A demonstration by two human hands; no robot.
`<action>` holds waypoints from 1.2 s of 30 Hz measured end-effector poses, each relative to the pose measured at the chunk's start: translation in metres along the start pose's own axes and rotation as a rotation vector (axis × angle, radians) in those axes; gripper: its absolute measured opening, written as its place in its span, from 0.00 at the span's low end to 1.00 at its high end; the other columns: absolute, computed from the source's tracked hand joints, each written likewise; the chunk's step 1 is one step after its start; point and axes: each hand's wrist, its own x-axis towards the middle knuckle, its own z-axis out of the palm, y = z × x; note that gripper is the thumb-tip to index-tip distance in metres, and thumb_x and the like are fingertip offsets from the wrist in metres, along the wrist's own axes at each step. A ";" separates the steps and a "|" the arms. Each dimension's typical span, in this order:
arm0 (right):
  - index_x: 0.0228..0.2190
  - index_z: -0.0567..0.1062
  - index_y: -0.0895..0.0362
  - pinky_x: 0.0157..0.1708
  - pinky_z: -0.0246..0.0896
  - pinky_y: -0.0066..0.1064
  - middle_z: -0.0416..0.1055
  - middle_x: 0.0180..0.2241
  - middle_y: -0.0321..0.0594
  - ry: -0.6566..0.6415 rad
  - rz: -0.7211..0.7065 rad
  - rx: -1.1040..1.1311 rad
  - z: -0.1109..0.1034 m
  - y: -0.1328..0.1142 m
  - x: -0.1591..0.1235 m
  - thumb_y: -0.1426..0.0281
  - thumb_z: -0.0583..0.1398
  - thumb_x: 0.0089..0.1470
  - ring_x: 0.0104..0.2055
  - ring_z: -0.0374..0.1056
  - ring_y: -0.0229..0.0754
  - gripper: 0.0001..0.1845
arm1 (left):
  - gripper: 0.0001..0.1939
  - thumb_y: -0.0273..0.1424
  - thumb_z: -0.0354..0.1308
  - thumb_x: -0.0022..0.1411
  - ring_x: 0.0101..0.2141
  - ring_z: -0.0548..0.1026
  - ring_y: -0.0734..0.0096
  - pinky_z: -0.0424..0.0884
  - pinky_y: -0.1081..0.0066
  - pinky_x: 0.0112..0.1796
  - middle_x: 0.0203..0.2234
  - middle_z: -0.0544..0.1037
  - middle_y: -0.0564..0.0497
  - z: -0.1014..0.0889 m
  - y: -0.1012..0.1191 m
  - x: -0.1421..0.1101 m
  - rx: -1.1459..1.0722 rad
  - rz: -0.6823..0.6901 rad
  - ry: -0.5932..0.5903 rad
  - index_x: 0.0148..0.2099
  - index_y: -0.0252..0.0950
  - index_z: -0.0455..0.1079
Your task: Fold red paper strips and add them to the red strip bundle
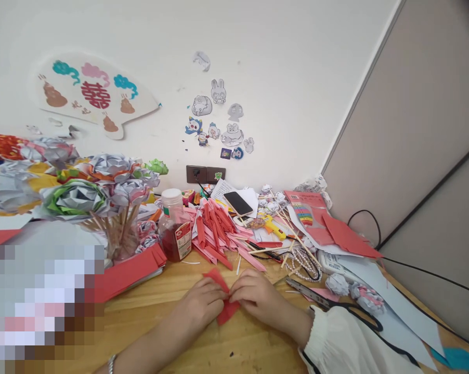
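Left grip (pixel 206 300) and right grip (pixel 253 295) pinch the red paper (pixel 227 314) between them, its edges jutting out far and near. Wooden surface (pixel 203 350) lies open on the near side; beyond, folded strips (pixel 216 224) crowd close, and scissors (pixel 321 299) lie beside the right sleeve (pixel 346 335).

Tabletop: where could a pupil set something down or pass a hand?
Bare wood shows on the tabletop between the left forearm and the white sleeve, bar a dark speck; another patch lies between the red paper stack and left hand. Crowded: beyond the red sheet and right hand, with folded strips and a glue gun; at right, with scissors and white paper.
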 end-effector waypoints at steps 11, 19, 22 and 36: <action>0.36 0.76 0.52 0.49 0.55 0.33 0.71 0.43 0.36 -0.145 -0.031 0.021 -0.016 -0.002 -0.007 0.70 0.61 0.52 0.47 0.61 0.40 0.08 | 0.10 0.24 0.51 0.60 0.44 0.74 0.71 0.68 0.73 0.45 0.41 0.78 0.51 -0.024 -0.010 -0.005 -0.370 -0.153 -0.223 0.39 0.41 0.73; 0.35 0.76 0.54 0.47 0.56 0.32 0.73 0.40 0.36 -0.107 -0.048 0.026 -0.008 0.005 -0.008 0.69 0.58 0.55 0.43 0.62 0.38 0.06 | 0.09 0.26 0.51 0.62 0.43 0.74 0.73 0.68 0.73 0.44 0.39 0.79 0.51 -0.023 -0.013 -0.005 -0.494 -0.204 -0.206 0.36 0.39 0.72; 0.33 0.76 0.54 0.45 0.56 0.31 0.73 0.38 0.36 -0.074 -0.068 0.029 -0.002 0.006 -0.007 0.68 0.58 0.55 0.42 0.63 0.38 0.05 | 0.08 0.26 0.51 0.61 0.43 0.74 0.72 0.67 0.72 0.45 0.39 0.78 0.51 -0.026 -0.013 -0.006 -0.508 -0.194 -0.215 0.36 0.39 0.72; 0.28 0.76 0.56 0.45 0.56 0.30 0.71 0.35 0.36 -0.099 0.038 0.162 0.002 0.010 0.004 0.68 0.64 0.49 0.41 0.64 0.38 0.04 | 0.04 0.27 0.59 0.54 0.35 0.71 0.69 0.66 0.71 0.38 0.30 0.73 0.51 -0.009 -0.016 -0.001 -0.433 -0.313 -0.154 0.28 0.37 0.73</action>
